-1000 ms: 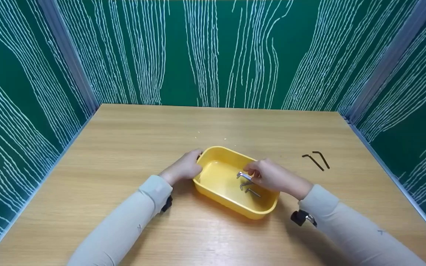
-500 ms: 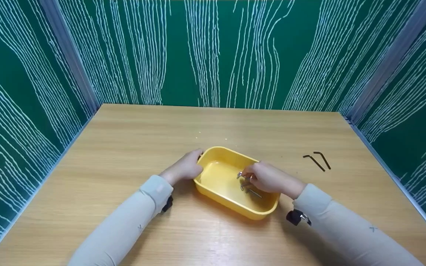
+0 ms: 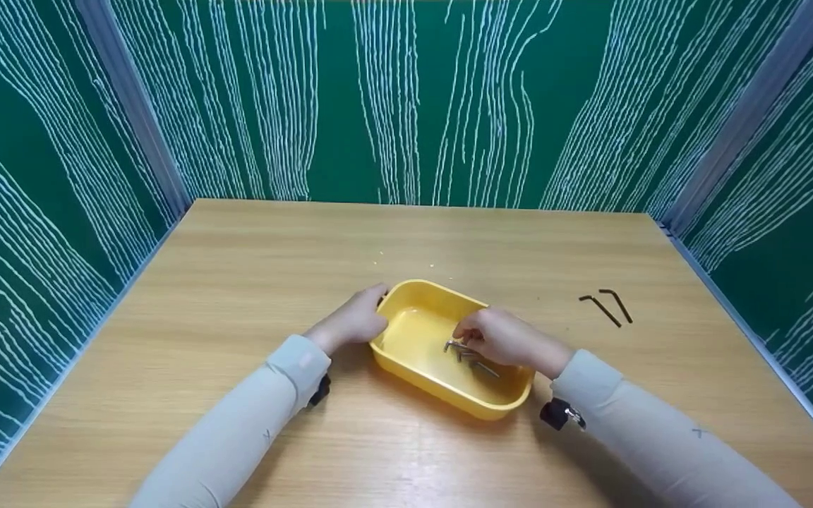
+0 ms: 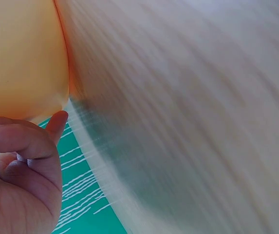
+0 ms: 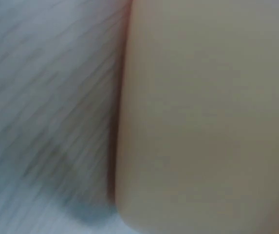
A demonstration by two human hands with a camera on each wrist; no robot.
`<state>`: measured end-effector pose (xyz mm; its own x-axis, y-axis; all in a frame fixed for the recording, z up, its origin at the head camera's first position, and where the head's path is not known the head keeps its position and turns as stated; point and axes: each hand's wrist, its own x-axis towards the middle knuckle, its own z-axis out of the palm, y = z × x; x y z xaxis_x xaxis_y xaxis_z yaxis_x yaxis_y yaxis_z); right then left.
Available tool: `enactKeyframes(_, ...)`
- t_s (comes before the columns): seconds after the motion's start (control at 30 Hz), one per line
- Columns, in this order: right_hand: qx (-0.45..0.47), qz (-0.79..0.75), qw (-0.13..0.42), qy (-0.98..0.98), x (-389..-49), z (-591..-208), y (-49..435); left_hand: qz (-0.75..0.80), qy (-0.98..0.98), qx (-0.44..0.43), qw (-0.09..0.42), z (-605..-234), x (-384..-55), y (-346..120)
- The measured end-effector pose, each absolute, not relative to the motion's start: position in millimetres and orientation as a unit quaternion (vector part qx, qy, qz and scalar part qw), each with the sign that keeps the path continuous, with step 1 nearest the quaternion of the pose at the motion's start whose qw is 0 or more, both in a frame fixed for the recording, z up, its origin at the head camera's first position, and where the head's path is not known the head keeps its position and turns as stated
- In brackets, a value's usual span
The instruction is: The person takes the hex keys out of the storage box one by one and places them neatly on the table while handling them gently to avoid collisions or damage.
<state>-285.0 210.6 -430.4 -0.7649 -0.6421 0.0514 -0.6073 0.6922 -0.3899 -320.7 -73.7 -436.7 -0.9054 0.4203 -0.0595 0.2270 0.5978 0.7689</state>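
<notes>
Yellow tray (image 3: pixel 406 339), one; black hex keys (image 3: pixel 605 310), two.

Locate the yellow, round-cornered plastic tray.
In the head view, the yellow plastic tray sits just right of centre on the wood-grain table, between the left hand gripping its left end and the right hand inside; two black L-shaped rods lie farther right.

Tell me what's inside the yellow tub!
Inside the yellow tub are some bent, silvery metal pieces. The right hand is in there too and covers part of them, so I can't tell how many there are or what its fingers hide.
</notes>
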Motion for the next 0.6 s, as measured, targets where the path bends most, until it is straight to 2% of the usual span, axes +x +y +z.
enactKeyframes(0.33,-0.373,-0.153,0.003,0.915,-289.9,-439.6,207.1,0.412,0.884,0.186,0.117,-436.3,-319.7,-74.1)
enactKeyframes(0.6,-0.378,-0.171,0.061,0.908,-293.2,-434.3,206.2,0.413,0.884,0.183,0.120,-433.8,-318.6,-74.8)
